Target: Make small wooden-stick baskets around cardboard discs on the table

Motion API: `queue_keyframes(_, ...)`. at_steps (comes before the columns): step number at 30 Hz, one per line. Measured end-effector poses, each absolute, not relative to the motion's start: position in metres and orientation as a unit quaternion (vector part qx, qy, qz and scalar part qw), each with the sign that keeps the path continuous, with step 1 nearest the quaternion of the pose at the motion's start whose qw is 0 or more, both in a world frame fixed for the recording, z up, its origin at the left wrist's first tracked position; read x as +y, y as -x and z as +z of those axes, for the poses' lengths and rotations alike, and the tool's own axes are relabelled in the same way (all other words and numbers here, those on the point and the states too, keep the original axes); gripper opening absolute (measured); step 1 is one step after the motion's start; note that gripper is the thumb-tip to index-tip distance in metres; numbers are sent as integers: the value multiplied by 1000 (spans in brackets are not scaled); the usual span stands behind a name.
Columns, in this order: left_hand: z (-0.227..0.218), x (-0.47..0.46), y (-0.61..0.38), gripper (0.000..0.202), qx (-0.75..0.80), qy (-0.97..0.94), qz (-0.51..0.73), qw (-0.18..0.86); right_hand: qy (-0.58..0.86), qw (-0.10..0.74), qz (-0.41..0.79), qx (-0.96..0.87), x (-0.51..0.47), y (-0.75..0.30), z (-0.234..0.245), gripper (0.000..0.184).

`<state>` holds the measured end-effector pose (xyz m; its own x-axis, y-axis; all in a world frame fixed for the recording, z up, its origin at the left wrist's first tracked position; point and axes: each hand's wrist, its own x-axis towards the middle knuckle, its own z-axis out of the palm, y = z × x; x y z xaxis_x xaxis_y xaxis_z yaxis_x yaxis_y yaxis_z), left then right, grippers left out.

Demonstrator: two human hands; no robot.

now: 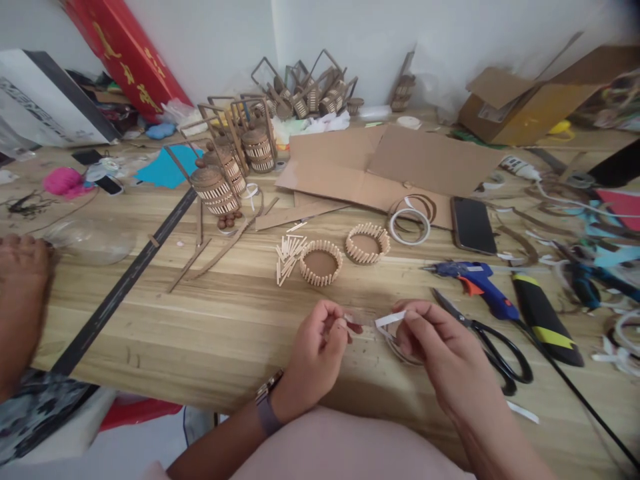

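Observation:
My right hand [447, 343] pinches a narrow white strip [390, 319] between thumb and fingers. Under those fingers lies part of a round ring-like piece [407, 361], mostly hidden by the hand. My left hand [320, 350], a watch on its wrist, is closed in a pinch to the left of the strip. A small translucent and brownish bit shows at its fingertips, too unclear to name. Beyond the hands stand two rings of short wooden sticks [321, 281] [367, 259], beside a pile of loose sticks [289, 257]. Black-handled scissors [493, 340] lie close to my right hand.
A blue glue gun [475, 280], a black-yellow tool [547, 320] and a phone [474, 225] lie to the right. White and brown hoops [410, 227] rest near cardboard sheets [345, 167]. Small lidded baskets [215, 190] stand back left. Another person's arm [23, 300] rests at far left.

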<state>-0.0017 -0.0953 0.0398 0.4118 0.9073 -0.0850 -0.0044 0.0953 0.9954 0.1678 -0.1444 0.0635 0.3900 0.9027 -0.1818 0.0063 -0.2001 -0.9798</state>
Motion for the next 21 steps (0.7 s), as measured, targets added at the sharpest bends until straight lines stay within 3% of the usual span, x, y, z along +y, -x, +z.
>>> queue_keyframes(6, 47, -97, -3, 19, 359, -475, 434, 676, 540, 645, 521, -141, -145, -171, 74, 34)
queue_keyframes(11, 51, -99, -3, 26, 359, -431, 461, 688, 521, 685, 460, -220, -152, -168, 67, 20)
queue_keyframes(13, 51, -99, -2, 26, 356, -423, 467, 690, 573, 652, 380, -320, -157, -168, 61, 18)
queue_keyframes(16, 51, -98, -1, 22, 350, -414, 480, 690, 660, 533, 222, -481, -162, -171, 54, 15)
queue_keyframes(21, 55, -97, 3, 16, 345, -394, 501, 689, 686, 388, -16, -615, -163, -181, 43, 9)
